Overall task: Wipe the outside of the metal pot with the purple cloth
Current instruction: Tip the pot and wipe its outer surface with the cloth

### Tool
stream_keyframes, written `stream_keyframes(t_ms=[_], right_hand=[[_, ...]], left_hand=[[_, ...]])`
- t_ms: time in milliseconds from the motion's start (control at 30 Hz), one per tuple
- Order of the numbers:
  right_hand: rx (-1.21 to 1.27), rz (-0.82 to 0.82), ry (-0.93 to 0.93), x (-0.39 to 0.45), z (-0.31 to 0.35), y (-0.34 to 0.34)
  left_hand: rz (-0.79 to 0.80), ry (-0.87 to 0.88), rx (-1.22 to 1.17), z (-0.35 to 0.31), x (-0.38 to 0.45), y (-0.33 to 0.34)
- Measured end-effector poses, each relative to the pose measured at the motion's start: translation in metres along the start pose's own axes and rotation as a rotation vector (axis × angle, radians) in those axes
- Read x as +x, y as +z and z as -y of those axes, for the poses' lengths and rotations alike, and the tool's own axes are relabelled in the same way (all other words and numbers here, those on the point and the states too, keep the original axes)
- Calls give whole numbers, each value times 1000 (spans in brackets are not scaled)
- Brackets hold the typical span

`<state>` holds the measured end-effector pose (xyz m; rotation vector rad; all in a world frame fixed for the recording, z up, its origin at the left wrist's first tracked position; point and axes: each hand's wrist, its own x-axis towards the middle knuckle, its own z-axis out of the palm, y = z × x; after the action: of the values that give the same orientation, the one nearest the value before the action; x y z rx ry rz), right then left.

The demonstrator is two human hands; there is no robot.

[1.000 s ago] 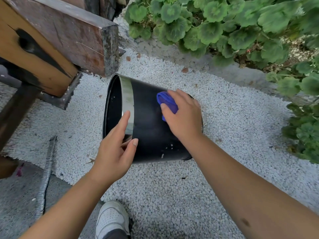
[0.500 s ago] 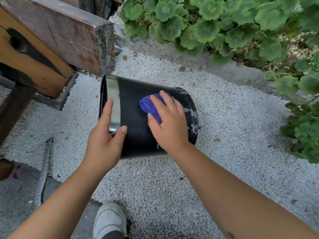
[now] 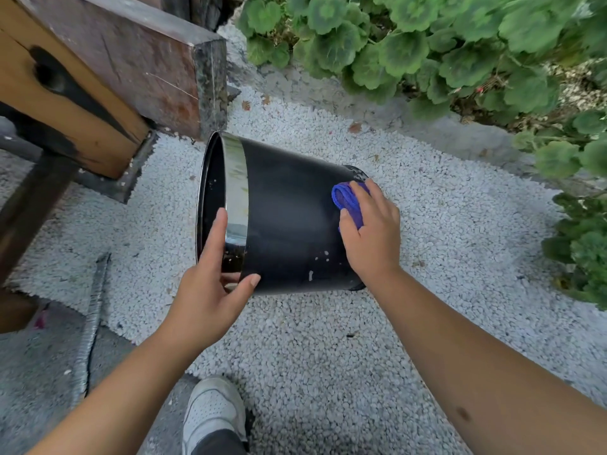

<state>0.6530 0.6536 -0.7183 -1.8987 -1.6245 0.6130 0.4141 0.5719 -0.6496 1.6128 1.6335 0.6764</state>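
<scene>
Left hand [image 3: 210, 287] clamps the tipped metal pot [image 3: 289, 221] by its shiny rim, likely slippery; right hand [image 3: 371, 231] presses the soft purple cloth [image 3: 346, 200] near the base.

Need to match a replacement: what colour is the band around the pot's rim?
Shiny silver chrome band on an otherwise black pot, seen in the head view.

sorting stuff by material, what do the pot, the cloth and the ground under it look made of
Pot: seemingly metal, dark matte wall with a shiny mirror-like band at the rim that reflects the surroundings.
Cloth: purple fabric, soft and bunched, with a fine woven or mesh texture, possibly microfibre.
Ground: loose small whitish gravel.
</scene>
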Motion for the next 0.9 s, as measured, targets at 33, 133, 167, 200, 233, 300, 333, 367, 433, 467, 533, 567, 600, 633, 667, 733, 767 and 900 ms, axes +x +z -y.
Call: stream_keyframes(t_ms=[33,133,167,200,233,300,333,367,433,467,533,567,600,633,667,733,767,900], right_hand=[[-8,-4,-4,1,1,1],[6,-15,28,6,3,-2],[45,-17,53,8,6,-5],[97,-21,72,10,11,-9],[151,-25,75,11,21,-12],[220,-18,-11,8,52,-16],[235,-6,-88,4,69,-17],[243,5,-170,0,87,-17],[242,-13,-304,-9,112,-14],[230,-42,-344,-12,119,-11],[187,-61,-369,-17,124,-6],[160,-43,-365,-17,122,-5],[136,-18,-349,-15,118,-3],[117,6,-325,-13,113,-2],[103,26,-297,-9,106,-1],[77,59,-243,-2,88,2],[63,65,-213,1,79,2],[18,52,-64,16,41,0]], left_hand=[[24,-23,2,1,0,-1],[13,-26,-46,0,13,-3],[8,-19,-76,-4,18,-4],[6,-5,-114,-9,22,-4],[10,16,-148,-14,27,-4],[-1,45,-212,-24,34,-4],[-16,43,-244,-28,38,-3],[-35,44,-268,-34,40,-4],[-55,72,-260,-41,44,-6],[-59,90,-228,-44,44,-7],[-51,75,-201,-43,40,-10],[-27,56,-224,-40,38,-11],[0,36,-241,-37,36,-14],[26,16,-249,-33,35,-16],[50,4,-238,-29,34,-19],[48,-4,-163,-23,34,-21],[22,-6,-106,-21,33,-21],[-32,-36,35,-27,35,-19]])
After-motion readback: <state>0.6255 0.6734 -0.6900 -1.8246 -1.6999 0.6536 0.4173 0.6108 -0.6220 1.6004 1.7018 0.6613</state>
